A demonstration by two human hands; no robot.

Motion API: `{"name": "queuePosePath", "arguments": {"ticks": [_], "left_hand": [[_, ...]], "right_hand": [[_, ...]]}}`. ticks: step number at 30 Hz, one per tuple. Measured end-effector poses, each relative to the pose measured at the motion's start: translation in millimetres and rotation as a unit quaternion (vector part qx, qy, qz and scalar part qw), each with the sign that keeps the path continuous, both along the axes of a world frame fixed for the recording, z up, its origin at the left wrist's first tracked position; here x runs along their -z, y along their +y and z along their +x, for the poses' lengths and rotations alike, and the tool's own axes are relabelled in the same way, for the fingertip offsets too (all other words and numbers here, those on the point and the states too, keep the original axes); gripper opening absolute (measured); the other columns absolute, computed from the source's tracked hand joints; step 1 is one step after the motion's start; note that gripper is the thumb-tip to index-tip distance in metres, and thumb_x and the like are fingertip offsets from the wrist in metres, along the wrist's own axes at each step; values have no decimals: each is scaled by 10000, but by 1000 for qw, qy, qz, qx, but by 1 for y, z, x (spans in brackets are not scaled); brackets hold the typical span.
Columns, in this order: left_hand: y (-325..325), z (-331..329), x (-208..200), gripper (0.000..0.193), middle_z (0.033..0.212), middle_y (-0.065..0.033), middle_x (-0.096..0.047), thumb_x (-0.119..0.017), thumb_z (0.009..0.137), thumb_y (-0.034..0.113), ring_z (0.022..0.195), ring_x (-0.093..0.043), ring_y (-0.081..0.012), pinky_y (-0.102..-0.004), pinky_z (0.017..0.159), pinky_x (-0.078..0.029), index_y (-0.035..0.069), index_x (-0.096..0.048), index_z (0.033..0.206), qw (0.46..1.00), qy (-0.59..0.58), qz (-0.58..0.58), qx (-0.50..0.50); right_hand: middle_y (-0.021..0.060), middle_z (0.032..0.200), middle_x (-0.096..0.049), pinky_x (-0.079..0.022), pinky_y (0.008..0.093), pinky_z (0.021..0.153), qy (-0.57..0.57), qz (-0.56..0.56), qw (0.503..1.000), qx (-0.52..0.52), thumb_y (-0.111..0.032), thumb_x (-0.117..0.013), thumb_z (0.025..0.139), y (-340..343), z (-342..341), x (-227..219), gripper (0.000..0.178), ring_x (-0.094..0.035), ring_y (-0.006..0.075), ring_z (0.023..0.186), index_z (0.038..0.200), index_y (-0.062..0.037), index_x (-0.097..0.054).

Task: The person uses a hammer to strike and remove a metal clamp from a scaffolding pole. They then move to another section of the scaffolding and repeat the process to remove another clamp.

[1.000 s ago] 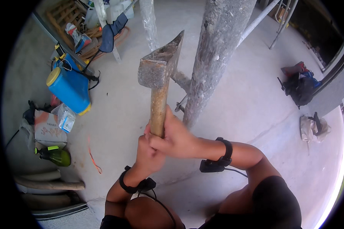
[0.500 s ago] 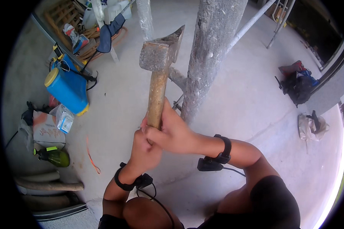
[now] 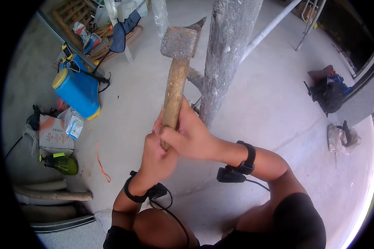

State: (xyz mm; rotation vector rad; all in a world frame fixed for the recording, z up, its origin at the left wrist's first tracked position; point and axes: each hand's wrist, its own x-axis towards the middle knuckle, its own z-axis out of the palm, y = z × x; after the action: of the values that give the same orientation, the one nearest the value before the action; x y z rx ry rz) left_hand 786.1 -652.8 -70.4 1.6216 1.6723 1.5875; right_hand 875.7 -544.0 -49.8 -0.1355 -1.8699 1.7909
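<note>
while the axe (image 3: 175, 83) points head-up toward 12 o'clock in the head view, r hand (image 3: 192, 135) is closed round its handle, l hand (image 3: 157, 159) likewise just below, fingers partly hidden. grey pole (image 3: 228, 54) at 1 o'clock, depth gap unclear. step looks like a 2-handed mid-air hold; next move prob. needs firm grip & room by pole.

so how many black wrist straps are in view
2: one black strap on the wrist of the left hand, and another black strap on the wrist of the right hand. None seems hidden.
</note>
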Motion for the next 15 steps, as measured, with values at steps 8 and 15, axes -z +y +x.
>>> {"name": "queuePosePath", "arguments": {"ticks": [8,15], "left_hand": [[-10,7,19,272,859,-65,-588,-568,889,61,775,-579,-151,-283,682,-478,-45,-533,1137,991,-108,-74,-19],[12,1,6,138,663,-1,-545,-571,916,90,563,-507,-69,-238,497,-406,-5,-552,1013,1000,10,6,-2]], "right_hand": [[71,927,-571,-481,289,750,-58,22,998,0,-77,-596,875,-3,1,20,369,-574,123,856,1139,14,-354],[70,904,-532,-474,286,741,19,-2,999,26,-121,-602,904,6,1,7,363,-549,125,825,1141,19,-365]]}}
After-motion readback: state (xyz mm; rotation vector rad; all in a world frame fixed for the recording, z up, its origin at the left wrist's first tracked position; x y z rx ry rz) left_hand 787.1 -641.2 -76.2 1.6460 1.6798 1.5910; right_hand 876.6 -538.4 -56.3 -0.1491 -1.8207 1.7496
